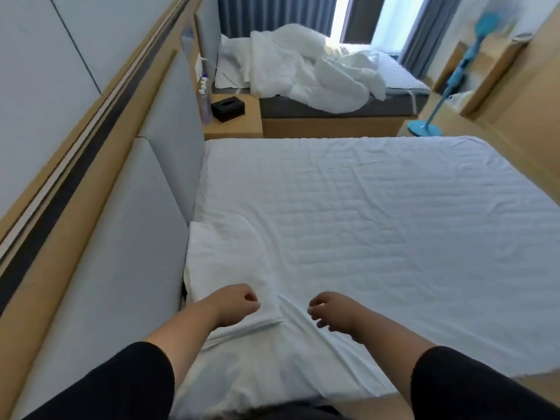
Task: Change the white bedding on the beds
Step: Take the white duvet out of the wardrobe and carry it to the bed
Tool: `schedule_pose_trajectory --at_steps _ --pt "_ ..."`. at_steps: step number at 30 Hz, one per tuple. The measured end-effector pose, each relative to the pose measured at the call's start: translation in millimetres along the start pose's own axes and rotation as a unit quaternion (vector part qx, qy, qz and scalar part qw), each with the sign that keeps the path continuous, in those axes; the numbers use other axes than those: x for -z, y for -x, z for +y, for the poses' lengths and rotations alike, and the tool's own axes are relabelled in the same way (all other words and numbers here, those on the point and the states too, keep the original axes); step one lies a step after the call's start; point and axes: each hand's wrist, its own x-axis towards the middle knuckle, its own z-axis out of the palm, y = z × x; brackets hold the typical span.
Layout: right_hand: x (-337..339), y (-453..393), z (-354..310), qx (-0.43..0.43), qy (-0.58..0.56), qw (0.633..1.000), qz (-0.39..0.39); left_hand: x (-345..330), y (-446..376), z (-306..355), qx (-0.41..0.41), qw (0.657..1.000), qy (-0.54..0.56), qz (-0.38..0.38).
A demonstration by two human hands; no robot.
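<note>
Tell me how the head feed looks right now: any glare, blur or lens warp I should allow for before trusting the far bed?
Head view: window blown out white; fan smeared by blur; wide-angle warp bows the headboard. Near sheet evenly lit, creases readable; far bedding soft but legible. Both hands, left and right, fairly sharp.

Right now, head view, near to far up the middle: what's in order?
left hand and right hand → near bed's white sheet → black tissue box on the nightstand → rumpled white duvet on the far bed → blue curtains.
</note>
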Motion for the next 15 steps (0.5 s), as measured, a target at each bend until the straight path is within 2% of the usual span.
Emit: schedule_pose_trajectory --at_steps 7,11,15 --pt "21.8 84.2 72.0 -0.004 -0.072 0.991 0.109 -39.1 6.3 97.9 -0.117 0.987 -0.106 -0.041" --pt "54.2 133.6 157.8 -0.030 -0.098 0.980 0.170 -94.6 5.7 176.5 -0.169 0.963 -0.193 -0.084" --pt "95.4 184.3 264.9 -0.079 -0.152 0.957 0.235 -182.3 -1.6 278.1 -0.237 0.925 -0.273 -0.116"
